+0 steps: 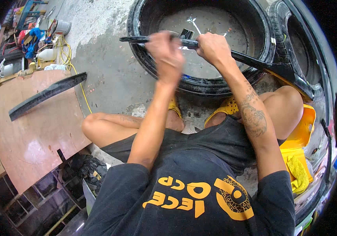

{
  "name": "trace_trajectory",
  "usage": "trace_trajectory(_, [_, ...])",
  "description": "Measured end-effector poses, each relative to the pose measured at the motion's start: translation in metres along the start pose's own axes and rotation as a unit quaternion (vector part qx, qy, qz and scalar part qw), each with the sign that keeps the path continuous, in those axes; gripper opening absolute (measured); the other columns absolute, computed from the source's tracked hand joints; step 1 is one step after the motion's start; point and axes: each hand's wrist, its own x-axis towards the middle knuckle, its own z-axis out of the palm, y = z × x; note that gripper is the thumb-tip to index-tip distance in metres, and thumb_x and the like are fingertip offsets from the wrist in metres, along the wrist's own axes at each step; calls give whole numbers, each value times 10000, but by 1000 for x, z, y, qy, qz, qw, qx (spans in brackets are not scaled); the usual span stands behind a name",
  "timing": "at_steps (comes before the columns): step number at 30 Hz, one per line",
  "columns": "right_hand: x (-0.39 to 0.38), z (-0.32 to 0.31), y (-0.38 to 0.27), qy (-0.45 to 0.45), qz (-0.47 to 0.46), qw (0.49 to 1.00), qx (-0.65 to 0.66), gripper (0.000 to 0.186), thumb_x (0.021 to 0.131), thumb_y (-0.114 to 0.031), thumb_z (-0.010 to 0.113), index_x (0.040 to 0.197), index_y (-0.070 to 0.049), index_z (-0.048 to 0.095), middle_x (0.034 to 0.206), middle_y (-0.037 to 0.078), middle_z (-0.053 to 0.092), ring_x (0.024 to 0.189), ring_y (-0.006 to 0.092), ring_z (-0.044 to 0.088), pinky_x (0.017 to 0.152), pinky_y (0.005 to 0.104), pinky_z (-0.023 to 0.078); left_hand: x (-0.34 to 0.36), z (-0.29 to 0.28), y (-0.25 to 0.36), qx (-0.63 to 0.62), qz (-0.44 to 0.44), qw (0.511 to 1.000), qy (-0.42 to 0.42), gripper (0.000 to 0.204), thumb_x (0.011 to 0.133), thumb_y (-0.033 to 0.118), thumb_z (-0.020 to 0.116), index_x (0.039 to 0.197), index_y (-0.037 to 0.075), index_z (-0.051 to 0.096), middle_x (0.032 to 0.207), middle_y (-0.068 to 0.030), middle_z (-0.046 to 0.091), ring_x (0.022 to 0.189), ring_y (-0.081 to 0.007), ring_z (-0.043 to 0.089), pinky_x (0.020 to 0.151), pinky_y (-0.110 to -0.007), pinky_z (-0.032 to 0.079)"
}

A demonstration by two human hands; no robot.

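Observation:
A long black plastic trim piece (248, 59) lies crosswise over a large round black rubber tub (204, 89). Its narrow end points left, and its wider end reaches past the tub's right side. My right hand (215, 48) is closed around the trim piece near its middle. To the left of it, my left hand (165, 57) is over the same piece, smeared by motion, so its fingers and anything in them cannot be made out. Bright reflections show on the grey surface inside the tub, below both hands.
A second black trim strip (46, 96) lies on a plywood board (39, 137) at left. Beyond are a yellow cable (71, 65), a white jug (47, 55) and a can (61, 27). At right are a tyre (280, 29) and a yellow container (292, 137) with a yellow cloth (297, 175).

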Motion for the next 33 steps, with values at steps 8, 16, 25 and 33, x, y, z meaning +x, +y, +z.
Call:
trace_trajectory(8, [-6, -6, -2, -8, -18, 1000, 5, 140, 785, -182, 723, 844, -57, 737, 818, 189, 725, 792, 352, 728, 728, 453, 586, 15, -34, -73, 13, -73, 994, 82, 216, 923, 131, 647, 1088, -4, 617, 1069, -207, 592, 1044, -371, 528, 945, -479, 397])
trace_trajectory(16, [-10, 1, -5, 23, -19, 999, -26, 133, 794, -212, 727, 823, -83, 721, 769, 172, 713, 732, 347, 716, 675, 459, 567, 23, -52, -125, 26, -90, 988, 119, 278, 927, 197, 686, 1087, -18, 610, 1053, -196, 578, 1011, -365, 552, 914, -469, 420])
trace_trajectory(25, [-32, 21, -11, 51, -18, 997, -54, 168, 801, -154, 700, 925, -51, 653, 742, 166, 709, 724, 335, 725, 645, 451, 562, -7, -29, -58, -1, -87, 994, 61, 278, 917, 150, 692, 1120, -17, 602, 1072, -200, 571, 1037, -358, 533, 942, -492, 412])
trace_trajectory(33, [-28, 14, -18, 48, -17, 996, -68, 117, 825, -119, 636, 920, -53, 655, 743, 176, 710, 714, 353, 725, 634, 450, 566, -8, -47, -70, -8, -88, 992, 86, 180, 932, 133, 633, 1052, 2, 609, 1052, -204, 581, 1020, -359, 528, 914, -460, 405])
